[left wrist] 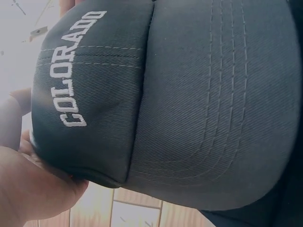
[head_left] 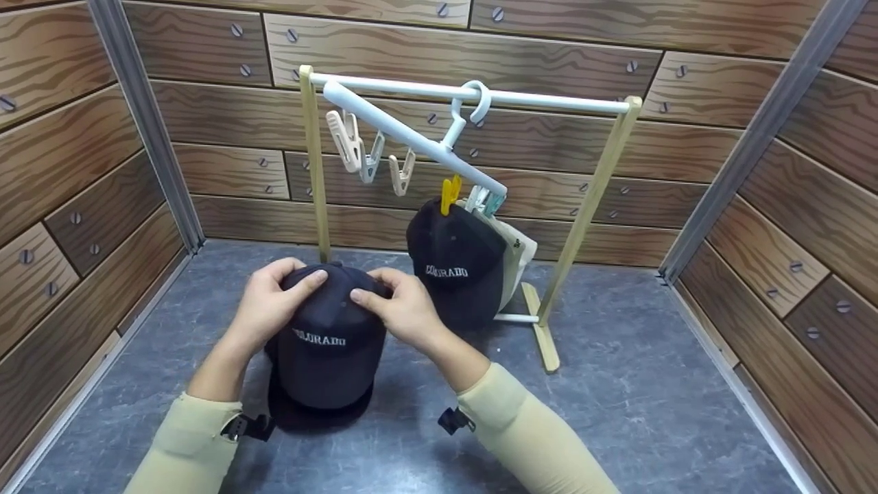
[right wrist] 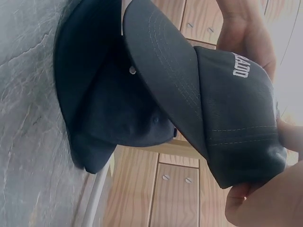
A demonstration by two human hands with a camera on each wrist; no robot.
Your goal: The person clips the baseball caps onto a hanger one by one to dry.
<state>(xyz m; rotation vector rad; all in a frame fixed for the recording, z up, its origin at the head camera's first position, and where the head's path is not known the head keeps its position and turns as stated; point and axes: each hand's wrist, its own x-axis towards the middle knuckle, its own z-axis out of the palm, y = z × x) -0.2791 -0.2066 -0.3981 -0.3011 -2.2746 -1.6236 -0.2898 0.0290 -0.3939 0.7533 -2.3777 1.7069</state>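
Note:
A dark baseball cap (head_left: 329, 312) with white COLORADO lettering is held up by both hands, its brim pointing down. My left hand (head_left: 271, 302) pinches the left side of the crown, thumb on the front. On the crown's other side my right hand (head_left: 405, 309) pinches it likewise. The left wrist view shows the cap's stitched brim (left wrist: 189, 104) up close. Below and behind it, in the right wrist view, a second dark cap (right wrist: 113, 104) rests on the grey floor. In the head view it is mostly hidden by the held cap.
A wooden-legged rack (head_left: 590, 206) carries a tilted pale hanger (head_left: 405, 134) with several clothespins. From its low right end hang another COLORADO cap (head_left: 456, 254), under a yellow clothespin (head_left: 449, 195), and a light item (head_left: 518, 254) behind. Wood-patterned walls surround the grey floor (head_left: 651, 384).

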